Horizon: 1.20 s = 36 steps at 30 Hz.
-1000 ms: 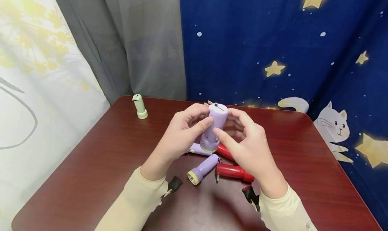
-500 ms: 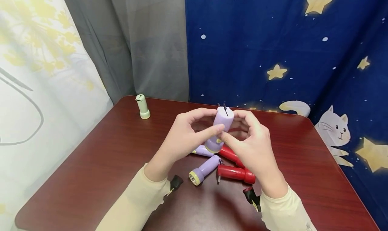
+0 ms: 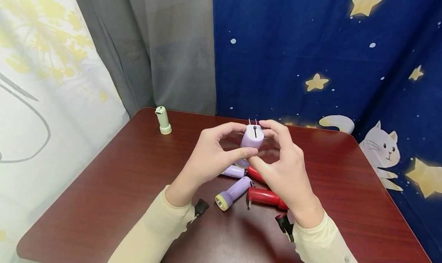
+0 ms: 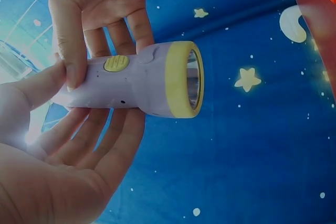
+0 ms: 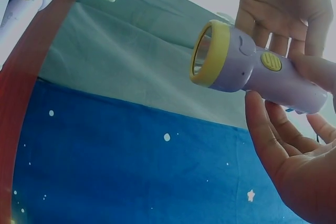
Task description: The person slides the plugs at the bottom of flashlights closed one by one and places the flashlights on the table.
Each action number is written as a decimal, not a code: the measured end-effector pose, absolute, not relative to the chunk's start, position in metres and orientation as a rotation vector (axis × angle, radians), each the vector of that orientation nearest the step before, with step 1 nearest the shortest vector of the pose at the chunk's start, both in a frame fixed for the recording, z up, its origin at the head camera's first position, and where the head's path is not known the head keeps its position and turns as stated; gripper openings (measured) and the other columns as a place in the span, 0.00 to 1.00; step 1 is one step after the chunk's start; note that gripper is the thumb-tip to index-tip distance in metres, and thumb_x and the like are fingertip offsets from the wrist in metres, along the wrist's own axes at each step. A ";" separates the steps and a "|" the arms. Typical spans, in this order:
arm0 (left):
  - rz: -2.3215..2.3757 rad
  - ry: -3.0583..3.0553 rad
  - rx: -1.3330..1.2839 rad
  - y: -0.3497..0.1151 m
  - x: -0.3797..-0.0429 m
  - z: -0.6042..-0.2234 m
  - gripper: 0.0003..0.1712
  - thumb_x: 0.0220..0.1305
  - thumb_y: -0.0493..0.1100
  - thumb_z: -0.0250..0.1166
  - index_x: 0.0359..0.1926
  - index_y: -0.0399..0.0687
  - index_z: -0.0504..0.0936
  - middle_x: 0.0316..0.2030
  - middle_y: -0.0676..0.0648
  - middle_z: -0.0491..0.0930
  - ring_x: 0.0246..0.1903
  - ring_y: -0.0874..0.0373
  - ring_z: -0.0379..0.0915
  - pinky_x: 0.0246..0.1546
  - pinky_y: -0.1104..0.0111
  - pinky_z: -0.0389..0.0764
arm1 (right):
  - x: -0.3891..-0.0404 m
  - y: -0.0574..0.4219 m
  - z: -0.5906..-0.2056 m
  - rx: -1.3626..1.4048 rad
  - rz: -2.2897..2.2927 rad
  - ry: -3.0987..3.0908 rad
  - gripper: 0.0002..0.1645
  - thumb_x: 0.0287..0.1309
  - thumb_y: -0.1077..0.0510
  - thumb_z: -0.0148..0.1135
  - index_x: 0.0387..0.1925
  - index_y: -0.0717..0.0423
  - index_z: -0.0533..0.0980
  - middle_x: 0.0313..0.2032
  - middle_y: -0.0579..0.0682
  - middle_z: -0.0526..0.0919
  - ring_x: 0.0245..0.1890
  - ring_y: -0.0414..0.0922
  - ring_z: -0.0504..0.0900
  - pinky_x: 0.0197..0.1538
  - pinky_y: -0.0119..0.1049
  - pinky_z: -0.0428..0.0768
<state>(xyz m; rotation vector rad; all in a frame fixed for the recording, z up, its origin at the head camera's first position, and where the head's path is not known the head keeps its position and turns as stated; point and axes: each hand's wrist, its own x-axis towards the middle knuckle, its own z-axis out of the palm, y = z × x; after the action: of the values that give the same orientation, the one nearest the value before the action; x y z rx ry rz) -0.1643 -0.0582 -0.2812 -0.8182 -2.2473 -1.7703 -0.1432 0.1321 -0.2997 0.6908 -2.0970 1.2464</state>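
A lilac flashlight [image 3: 253, 137] is held up over the table between both hands, its flat end with two metal plug prongs [image 3: 253, 121] turned upward. My left hand [image 3: 207, 155] grips it with thumb in front and fingers behind. From the other side my right hand [image 3: 288, 167] holds it too, the index fingertip raised close to the prongs. In the left wrist view the flashlight's yellow lens ring [image 4: 180, 80] and ridged yellow switch [image 4: 116, 63] show. The right wrist view has the same flashlight [image 5: 231, 61] with the right fingers against its underside.
Below the hands lie a lilac flashlight [image 3: 235, 193], a second lilac one [image 3: 235, 171], a red flashlight [image 3: 264, 196] and another red one [image 3: 254, 173], partly hidden. A pale green flashlight [image 3: 163, 121] stands at the back left of the brown table [image 3: 114, 178]. Curtains hang behind.
The held flashlight has tilted, bringing its plug end toward the head camera, and the prongs now point away. Both thumbs have shifted along it; the right index finger has lifted.
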 end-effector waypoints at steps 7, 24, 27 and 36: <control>-1.782 -2.239 -0.842 -0.058 -0.165 -0.281 0.23 0.59 0.37 0.81 0.56 0.46 0.87 0.49 0.48 0.89 0.45 0.57 0.88 0.48 0.65 0.91 | -0.146 0.131 -0.302 0.738 1.190 -2.066 0.40 0.51 0.72 0.79 0.65 0.57 0.74 0.48 0.50 0.87 0.42 0.41 0.89 0.46 0.26 0.89; -1.728 -2.273 -0.851 -0.058 -0.166 -0.282 0.24 0.59 0.37 0.80 0.57 0.42 0.87 0.51 0.45 0.89 0.46 0.56 0.89 0.49 0.66 0.91 | -0.147 0.132 -0.303 0.745 1.136 -2.085 0.36 0.51 0.73 0.78 0.62 0.60 0.75 0.47 0.53 0.87 0.40 0.45 0.88 0.46 0.27 0.89; -1.702 -2.279 -0.857 -0.057 -0.165 -0.281 0.23 0.59 0.37 0.80 0.56 0.41 0.87 0.51 0.44 0.89 0.47 0.55 0.88 0.50 0.66 0.91 | -0.147 0.132 -0.302 0.739 1.107 -2.099 0.35 0.51 0.73 0.77 0.61 0.60 0.75 0.47 0.54 0.88 0.40 0.46 0.89 0.46 0.26 0.88; -1.688 -2.270 -0.868 -0.056 -0.165 -0.281 0.23 0.59 0.36 0.80 0.56 0.40 0.87 0.51 0.44 0.89 0.48 0.54 0.88 0.52 0.69 0.89 | -0.149 0.133 -0.305 0.745 1.035 -2.101 0.32 0.51 0.74 0.76 0.57 0.61 0.75 0.47 0.54 0.88 0.37 0.44 0.90 0.45 0.30 0.90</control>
<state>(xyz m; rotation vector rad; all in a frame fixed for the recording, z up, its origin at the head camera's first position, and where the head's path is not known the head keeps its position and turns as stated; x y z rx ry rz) -0.1646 -0.0561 -0.2809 -0.8682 -2.2697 -1.6876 -0.1492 0.1332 -0.3051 0.7446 -2.1008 1.0347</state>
